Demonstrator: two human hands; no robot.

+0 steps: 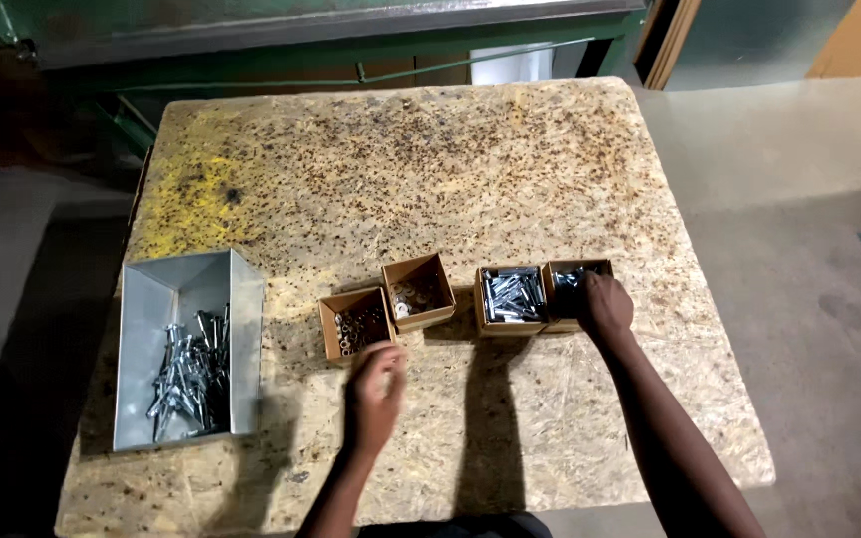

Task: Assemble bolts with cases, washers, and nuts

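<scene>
My right hand reaches into the rightmost small cardboard box, which holds shiny metal bolts; its fingers are inside the box, so I cannot see if they grip anything. My left hand hovers, blurred, just below the leftmost cardboard box, which holds small dark nuts. Whether it holds something is unclear. Between them stand a box with washers and a box of bolts.
A grey metal bin with several assembled bolts sits at the table's left side. The chipboard table has a yellow stain at the far left. A green machine frame stands behind the table. Concrete floor lies to the right.
</scene>
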